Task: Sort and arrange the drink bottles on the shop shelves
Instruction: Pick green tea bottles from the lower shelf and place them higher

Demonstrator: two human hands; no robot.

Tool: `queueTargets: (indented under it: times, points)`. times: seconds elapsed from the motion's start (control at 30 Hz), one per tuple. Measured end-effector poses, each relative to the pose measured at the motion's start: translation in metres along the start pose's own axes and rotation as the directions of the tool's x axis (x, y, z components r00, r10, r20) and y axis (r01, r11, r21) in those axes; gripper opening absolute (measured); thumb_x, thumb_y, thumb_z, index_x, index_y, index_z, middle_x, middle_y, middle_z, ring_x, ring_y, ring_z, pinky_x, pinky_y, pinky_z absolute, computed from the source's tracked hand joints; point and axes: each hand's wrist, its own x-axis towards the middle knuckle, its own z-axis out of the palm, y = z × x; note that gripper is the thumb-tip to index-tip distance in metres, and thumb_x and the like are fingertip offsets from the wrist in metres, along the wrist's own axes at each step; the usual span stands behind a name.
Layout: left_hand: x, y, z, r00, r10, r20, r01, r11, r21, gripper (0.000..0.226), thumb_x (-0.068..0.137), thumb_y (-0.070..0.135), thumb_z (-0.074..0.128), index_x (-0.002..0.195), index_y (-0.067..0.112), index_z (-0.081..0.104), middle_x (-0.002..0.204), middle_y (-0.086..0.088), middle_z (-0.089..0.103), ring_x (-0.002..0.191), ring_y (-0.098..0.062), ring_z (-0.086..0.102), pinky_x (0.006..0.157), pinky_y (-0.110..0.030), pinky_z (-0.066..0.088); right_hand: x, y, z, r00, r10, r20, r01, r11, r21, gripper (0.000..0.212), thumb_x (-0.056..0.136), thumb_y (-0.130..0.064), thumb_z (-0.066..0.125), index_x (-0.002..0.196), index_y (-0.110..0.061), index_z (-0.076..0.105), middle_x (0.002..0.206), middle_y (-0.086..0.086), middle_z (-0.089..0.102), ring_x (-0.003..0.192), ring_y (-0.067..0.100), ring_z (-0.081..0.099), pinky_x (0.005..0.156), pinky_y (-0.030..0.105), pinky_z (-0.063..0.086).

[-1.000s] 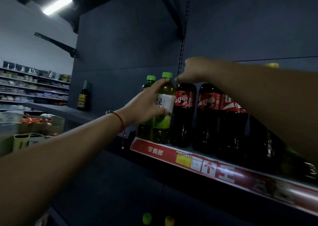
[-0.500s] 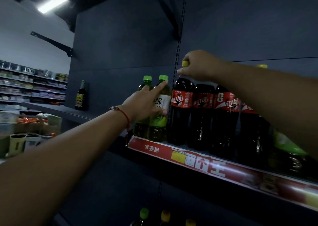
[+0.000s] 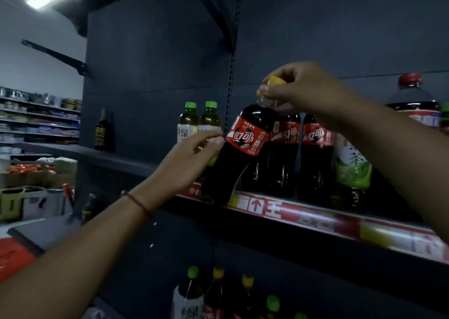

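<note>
Cola bottle (image 3: 239, 153) tilted off shelf (image 3: 315, 218), my right hand (image 3: 308, 89) fingers pinched on cap; left hand (image 3: 187, 163) fingers loosely open, empty. Green tea bottles (image 3: 199, 122) beside cola row unsorted.

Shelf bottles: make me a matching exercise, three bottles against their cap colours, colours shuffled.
Bottles:
1. tilted cola bottle held by the right hand
2. big cola bottle at the far right
3. tea bottle beyond the left hand

Cap colours:
A. green
B. yellow
C. red

Pairs: 1-B, 2-C, 3-A
</note>
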Motion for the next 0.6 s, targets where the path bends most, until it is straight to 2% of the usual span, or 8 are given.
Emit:
queueTargets:
  times: [0.1, 0.2, 0.27, 0.33, 0.37, 0.43, 0.5, 0.6]
  points:
    - [-0.051, 0.029, 0.007, 0.965, -0.046, 0.259, 0.137, 0.929, -0.344, 0.046, 0.094, 0.063, 0.044, 0.133, 0.043, 0.056, 0.126, 0.013, 0.067, 0.114, -0.006, 0.064, 0.097, -0.035, 0.05, -0.034, 0.001, 0.005, 0.999, 0.036, 0.019, -0.038, 0.987, 0.155, 0.019, 0.086, -0.03, 0.071, 0.101, -0.018, 0.068, 0.102, 0.002, 0.071, 0.085, 0.016, 0.07, 0.071, 0.03, 0.059]
    - [-0.085, 0.031, 0.022, 0.898, -0.24, 0.369, 0.414, 0.746, -0.522, 0.033, 0.088, 0.059, 0.057, 0.11, 0.039, 0.072, 0.114, -0.005, 0.074, 0.098, -0.024, 0.073, 0.085, -0.043, 0.058, -0.071, 0.006, 0.017, 0.995, 0.084, 0.055, -0.095, 0.963, 0.254, 0.019, 0.086, -0.032, 0.071, 0.102, -0.021, 0.07, 0.102, 0.0, 0.072, 0.081, 0.011, 0.069, 0.065, 0.026, 0.055]
    - [-0.106, 0.033, 0.038, 0.87, -0.325, 0.371, 0.482, 0.718, -0.502, 0.032, 0.091, 0.043, 0.059, 0.114, 0.025, 0.072, 0.11, -0.013, 0.074, 0.095, -0.026, 0.07, 0.074, -0.026, 0.058, -0.096, 0.011, 0.028, 0.99, 0.112, 0.081, -0.13, 0.954, 0.271, 0.019, 0.086, -0.035, 0.069, 0.103, -0.024, 0.071, 0.101, -0.002, 0.072, 0.083, 0.009, 0.069, 0.068, 0.027, 0.055]
    - [-0.14, 0.03, 0.056, 0.867, -0.308, 0.392, 0.486, 0.701, -0.523, 0.039, 0.103, 0.011, 0.045, 0.139, 0.0, 0.049, 0.134, -0.022, 0.06, 0.103, -0.014, 0.048, 0.059, -0.004, 0.041, -0.123, 0.021, 0.043, 0.985, 0.14, 0.101, -0.163, 0.948, 0.272, 0.019, 0.086, -0.038, 0.069, 0.102, -0.028, 0.071, 0.099, -0.006, 0.072, 0.088, 0.01, 0.069, 0.078, 0.031, 0.054]
    - [-0.154, 0.031, 0.065, 0.871, -0.339, 0.357, 0.49, 0.661, -0.568, 0.042, 0.105, 0.003, 0.038, 0.145, -0.008, 0.034, 0.137, -0.022, 0.056, 0.095, -0.009, 0.045, 0.054, -0.005, 0.039, -0.137, 0.026, 0.053, 0.982, 0.157, 0.107, -0.182, 0.938, 0.295, 0.019, 0.085, -0.038, 0.07, 0.101, -0.028, 0.072, 0.098, -0.006, 0.073, 0.088, 0.009, 0.069, 0.078, 0.029, 0.055]
    - [-0.172, 0.036, 0.084, 0.825, -0.425, 0.373, 0.565, 0.613, -0.552, 0.049, 0.1, -0.001, 0.048, 0.143, -0.014, 0.029, 0.104, -0.013, 0.068, 0.064, -0.009, 0.06, 0.052, -0.003, 0.041, -0.165, 0.04, 0.074, 0.973, 0.202, 0.113, -0.23, 0.905, 0.359, 0.019, 0.085, -0.036, 0.072, 0.101, -0.026, 0.072, 0.096, -0.004, 0.073, 0.084, 0.01, 0.07, 0.074, 0.026, 0.056]
    - [-0.186, 0.023, 0.115, 0.708, -0.612, 0.352, 0.7, 0.543, -0.463, 0.049, 0.095, -0.005, 0.056, 0.14, -0.013, 0.039, 0.095, -0.01, 0.067, 0.078, -0.015, 0.065, 0.065, -0.008, 0.046, -0.192, 0.057, 0.093, 0.966, 0.233, 0.109, -0.257, 0.882, 0.396, 0.017, 0.085, -0.034, 0.072, 0.101, -0.027, 0.071, 0.092, -0.002, 0.073, 0.082, 0.01, 0.068, 0.076, 0.027, 0.057]
    - [-0.222, -0.014, 0.143, 0.698, -0.645, 0.311, 0.7, 0.524, -0.486, 0.045, 0.101, -0.008, 0.039, 0.145, -0.009, 0.031, 0.115, -0.007, 0.043, 0.098, -0.016, 0.04, 0.053, -0.004, 0.038, -0.232, 0.082, 0.117, 0.948, 0.291, 0.126, -0.316, 0.831, 0.458, 0.023, 0.088, -0.028, 0.069, 0.11, -0.027, 0.066, 0.091, -0.005, 0.068, 0.08, 0.003, 0.066, 0.076, 0.02, 0.054]
